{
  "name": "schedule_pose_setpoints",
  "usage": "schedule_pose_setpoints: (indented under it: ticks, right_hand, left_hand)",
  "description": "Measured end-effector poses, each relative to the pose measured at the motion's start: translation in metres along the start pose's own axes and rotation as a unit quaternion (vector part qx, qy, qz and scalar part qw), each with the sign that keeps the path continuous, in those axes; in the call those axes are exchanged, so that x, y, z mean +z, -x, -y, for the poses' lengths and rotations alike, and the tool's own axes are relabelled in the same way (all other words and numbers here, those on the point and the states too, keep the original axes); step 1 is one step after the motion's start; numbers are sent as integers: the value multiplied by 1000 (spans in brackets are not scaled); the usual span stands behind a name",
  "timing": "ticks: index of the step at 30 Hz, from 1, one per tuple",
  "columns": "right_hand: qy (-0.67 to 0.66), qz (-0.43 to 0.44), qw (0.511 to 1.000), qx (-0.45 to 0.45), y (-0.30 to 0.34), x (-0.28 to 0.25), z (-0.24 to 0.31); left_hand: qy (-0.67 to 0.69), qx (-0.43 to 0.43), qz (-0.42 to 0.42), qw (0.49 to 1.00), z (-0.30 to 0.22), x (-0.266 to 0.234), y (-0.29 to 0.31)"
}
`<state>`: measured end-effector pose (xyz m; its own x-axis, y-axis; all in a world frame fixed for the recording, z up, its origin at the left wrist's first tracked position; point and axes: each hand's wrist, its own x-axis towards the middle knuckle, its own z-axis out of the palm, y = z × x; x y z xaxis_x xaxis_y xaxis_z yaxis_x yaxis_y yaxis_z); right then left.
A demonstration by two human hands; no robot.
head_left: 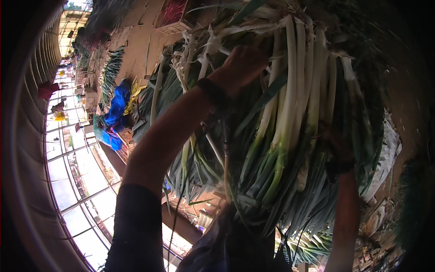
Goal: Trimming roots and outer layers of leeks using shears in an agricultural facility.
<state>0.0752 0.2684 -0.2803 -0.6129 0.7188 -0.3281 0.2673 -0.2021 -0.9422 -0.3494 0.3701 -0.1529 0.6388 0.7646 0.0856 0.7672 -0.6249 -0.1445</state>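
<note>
A big heap of leeks [292, 90], with pale stalks, green leaves and stringy roots at the far end, lies in front of me. My left hand [244, 65] reaches over the upper middle of the heap, closed like a fist. Pale bits of stalk show on either side of it, but what its fingers hold is hidden. Down at the right side of the heap, my right hand [331, 141] is in deep shadow against the leeks, near where the stalks turn green. Its fingers are too dark to make out. Dark bands circle both wrists.
A crate with red contents [174, 20] stands beyond the heap. To the left are blue cloth [117, 106], yellow material [135, 96] and another row of leeks [111, 70] on the ground. A whitish sheet [385, 158] lies at the right edge of the heap.
</note>
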Motion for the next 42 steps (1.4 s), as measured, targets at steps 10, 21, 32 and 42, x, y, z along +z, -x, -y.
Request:
schedule_pose_setpoints:
  ticks: [10, 21, 32, 42]
  right_hand:
    - [-81, -32, 996, 23, -3, 11, 1]
    - [-45, -14, 998, 50, -5, 10, 14]
    - [-126, -25, 988, 86, -9, 14, 20]
    - [157, -41, 986, -43, 25, -28, -29]
  left_hand:
    - [229, -291, -134, 919, 218, -119, 68]
    - [340, -431, -168, 819, 79, -111, 42]
    - [650, -463, 57, 599, -127, 11, 27]
    - [560, -524, -52, 640, -222, -22, -21]
